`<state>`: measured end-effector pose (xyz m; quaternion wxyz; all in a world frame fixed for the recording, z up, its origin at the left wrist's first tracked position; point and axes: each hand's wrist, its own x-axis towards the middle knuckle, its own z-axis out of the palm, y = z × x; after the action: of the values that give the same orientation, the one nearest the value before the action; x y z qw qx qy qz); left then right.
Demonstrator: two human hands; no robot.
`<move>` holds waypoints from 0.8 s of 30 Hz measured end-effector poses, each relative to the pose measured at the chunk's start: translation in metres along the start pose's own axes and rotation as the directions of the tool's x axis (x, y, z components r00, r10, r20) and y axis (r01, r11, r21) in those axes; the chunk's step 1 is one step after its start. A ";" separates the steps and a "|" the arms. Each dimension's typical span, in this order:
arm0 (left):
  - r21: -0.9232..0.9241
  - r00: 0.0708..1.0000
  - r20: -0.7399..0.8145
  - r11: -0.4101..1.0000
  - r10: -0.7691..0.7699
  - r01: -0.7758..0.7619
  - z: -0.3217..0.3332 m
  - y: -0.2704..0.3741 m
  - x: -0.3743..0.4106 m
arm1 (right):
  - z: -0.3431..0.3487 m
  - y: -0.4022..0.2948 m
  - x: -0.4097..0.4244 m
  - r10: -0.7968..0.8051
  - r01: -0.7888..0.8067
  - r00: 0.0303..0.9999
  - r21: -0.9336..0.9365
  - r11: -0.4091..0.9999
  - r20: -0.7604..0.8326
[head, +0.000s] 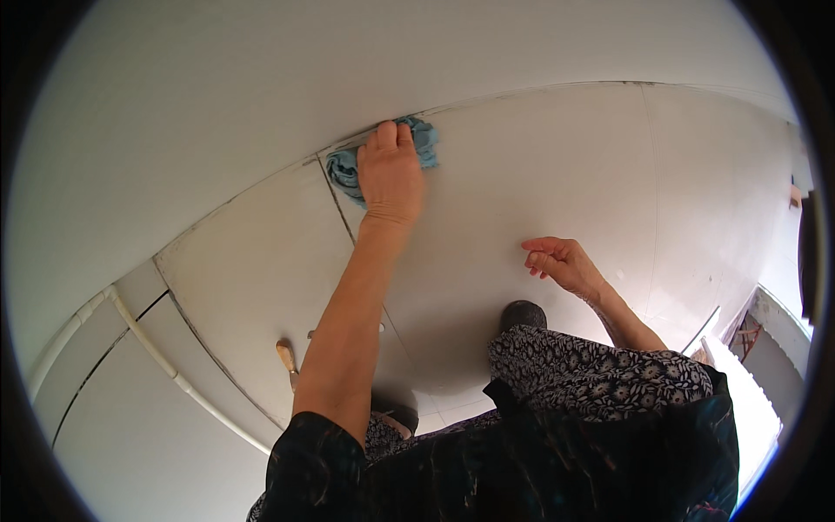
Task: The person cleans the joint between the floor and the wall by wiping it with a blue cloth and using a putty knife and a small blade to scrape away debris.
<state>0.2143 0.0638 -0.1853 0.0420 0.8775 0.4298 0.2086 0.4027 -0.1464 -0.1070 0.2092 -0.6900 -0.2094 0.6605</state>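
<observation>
My left hand (391, 173) grips a crumpled blue cloth (427, 140) and presses it on the pale tiled floor (496, 176), right where the floor meets the white wall (365, 59). Folds of cloth stick out on both sides of the fingers. A dark tile joint (336, 199) runs down just left of the cloth. My right hand (554, 261) hangs above the floor near my shoe (523, 314), fingers loosely bent and nothing in them. Dark grime marks the wall edge (241, 194) to the left.
A wooden-handled tool (286, 355) lies on the floor left of my left forearm, its far end partly hidden. White pipes (147, 338) run along the left wall (163, 444). Bright light comes from an opening (737, 391) at the lower right.
</observation>
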 end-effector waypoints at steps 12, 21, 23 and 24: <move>0.317 0.992 0.124 0.947 0.012 -0.051 -0.061 -0.067 -0.042 | -0.036 0.022 0.003 -0.079 0.086 0.990 0.058 0.995 -0.118; -0.048 0.987 0.141 0.996 0.080 -0.074 -0.028 -0.005 -0.023 | -0.034 0.029 -0.002 -0.052 0.059 0.992 0.056 0.997 -0.114; 0.035 0.986 0.158 0.998 0.047 -0.054 -0.033 -0.033 -0.032 | -0.037 0.033 -0.002 -0.039 0.048 0.991 0.068 0.997 -0.129; 0.106 0.986 0.166 0.994 0.012 -0.030 -0.043 -0.058 -0.036 | -0.038 0.034 -0.003 -0.030 0.040 0.990 0.067 0.997 -0.139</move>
<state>0.1346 0.0676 -0.1731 0.0275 0.8972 0.4263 0.1121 0.4413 -0.1765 -0.1221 0.2584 -0.7225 -0.1834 0.6145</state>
